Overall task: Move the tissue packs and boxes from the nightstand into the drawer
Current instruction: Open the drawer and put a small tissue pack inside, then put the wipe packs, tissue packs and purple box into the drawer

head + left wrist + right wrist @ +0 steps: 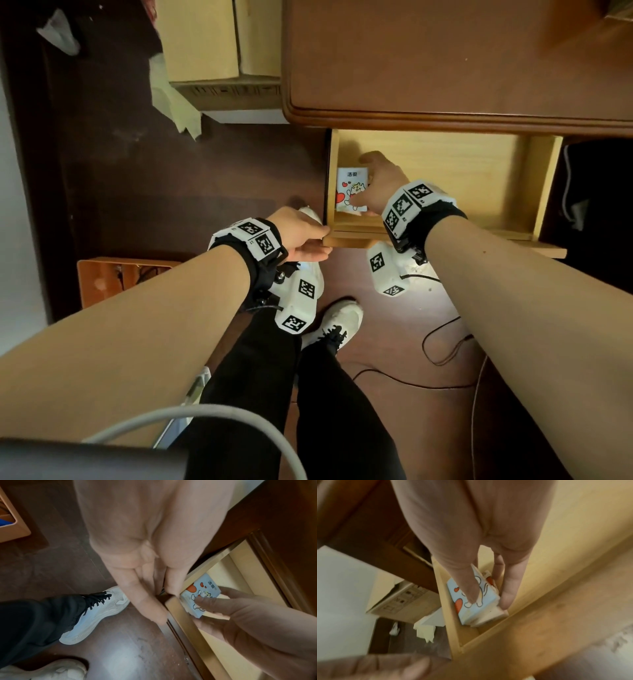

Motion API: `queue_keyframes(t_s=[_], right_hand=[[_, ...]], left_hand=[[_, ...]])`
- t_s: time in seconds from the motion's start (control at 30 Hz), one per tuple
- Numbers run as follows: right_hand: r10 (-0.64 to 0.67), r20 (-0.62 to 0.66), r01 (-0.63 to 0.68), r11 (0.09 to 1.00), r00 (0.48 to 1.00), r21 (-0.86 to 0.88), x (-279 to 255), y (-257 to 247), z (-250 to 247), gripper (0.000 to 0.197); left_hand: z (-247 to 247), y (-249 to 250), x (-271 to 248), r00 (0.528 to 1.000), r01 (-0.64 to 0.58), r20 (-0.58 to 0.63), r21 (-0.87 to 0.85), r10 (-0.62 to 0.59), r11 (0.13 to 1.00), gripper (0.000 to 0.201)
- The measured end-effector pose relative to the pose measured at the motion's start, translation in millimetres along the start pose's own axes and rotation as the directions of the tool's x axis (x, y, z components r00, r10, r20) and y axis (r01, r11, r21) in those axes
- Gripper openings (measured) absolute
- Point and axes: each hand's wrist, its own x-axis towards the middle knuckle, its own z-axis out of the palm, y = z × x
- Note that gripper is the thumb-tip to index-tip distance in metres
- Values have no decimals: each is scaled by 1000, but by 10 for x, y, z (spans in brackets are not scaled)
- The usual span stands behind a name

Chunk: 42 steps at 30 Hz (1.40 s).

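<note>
The light wooden drawer (544, 185) stands pulled out under the brown nightstand top (445, 61). A light blue tissue pack (349, 185) with a cartoon cat and red hearts sits in the drawer's front left corner. My right hand (368, 200) reaches into the drawer and pinches the pack (486, 592), thumb on its printed face and fingers along its side. My left hand (305, 236) pinches the left end of the drawer front (185, 622), thumb on the top edge and fingers on the outer face. The rest of the drawer floor looks bare.
A cardboard box (212, 44) stands on the dark floor left of the nightstand, with crumpled pale paper (174, 99) beside it. An orange box (113, 277) sits at the left. Black cables (442, 346) trail on the floor near my white shoes (339, 318).
</note>
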Motion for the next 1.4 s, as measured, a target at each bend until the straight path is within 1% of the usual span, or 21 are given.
queue_keyframes(t_s=[0.03,0.1,0.17,0.3,0.4,0.47,0.5,0.57,0.63,0.7,0.73,0.77,0.83,0.87,0.97,1.07,1.13,1.23,1.27,1.33,1.4], right_hand=[[-27,-6,27,999,1000,-47,-9,-14,1,82],[-74,12,75,982,997,-171,-25,-22,-12,68],[-84,41,92,962,996,-257,-19,-2,-20,54],[-126,66,140,939,990,-313,-1,-20,-32,35],[-128,94,152,934,987,-323,29,-15,-45,32],[-120,111,149,938,987,-314,20,-6,-54,30],[-118,115,148,944,986,-293,0,6,-58,34],[-99,100,120,964,990,-236,-77,14,-99,54],[-70,44,77,980,997,-183,-200,14,-191,62],[-26,-13,25,994,1000,-102,-352,-12,-334,57],[-2,-23,0,998,1000,-58,-449,-39,-429,51],[19,-11,-19,1000,1000,-14,-536,-63,-530,45],[53,34,-56,995,998,86,-696,-139,-774,34],[64,56,-71,988,996,138,-780,-204,-915,30],[52,66,-67,966,996,251,-987,-467,-1357,15],[4,-9,-1,949,1000,315,-1070,-739,-1790,20],[-6,-80,37,918,997,396,-1021,-887,-1992,21],[21,-201,87,854,979,513,-864,-1043,-2135,17],[43,-218,84,838,975,539,-815,-1086,-2145,16],[97,-191,36,803,977,594,-712,-1165,-2126,15],[147,-127,-20,727,981,687,-609,-1247,-2091,17]], left_hand=[[0,3,3,1000,5,-1,-1,-5,1000,6],[1,7,6,1000,12,1,-3,-12,1000,7],[2,9,6,1000,11,7,-2,-11,1000,7],[10,9,13,1000,6,-4,-8,-6,1000,6],[11,11,25,1000,10,-20,-8,-10,1000,5],[12,15,25,1000,5,-20,-3,-5,1000,11],[23,22,15,1000,8,-26,5,-8,1000,16],[58,45,-41,999,29,-42,7,-29,1000,17],[96,86,-154,994,29,-105,34,-26,999,24],[81,174,-246,979,-18,-202,99,38,995,40],[61,257,-324,967,-47,-244,98,70,994,40],[33,364,-419,955,-73,-283,67,89,995,33],[-50,666,-639,919,-149,-378,-64,114,987,14],[-96,836,-764,900,-200,-416,-134,128,971,11],[-223,1361,-1125,857,-360,-454,-189,244,913,18],[-262,1873,-1355,838,-457,-397,-134,375,879,8],[-260,2182,-1421,818,-502,-359,-65,449,862,15],[-201,2555,-1367,746,-555,-359,132,562,821,8],[-178,2656,-1328,714,-563,-369,203,595,801,14],[-134,2829,-1228,653,-558,-379,344,656,755,30],[-107,2962,-1124,600,-515,-409,461,688,723,60]])
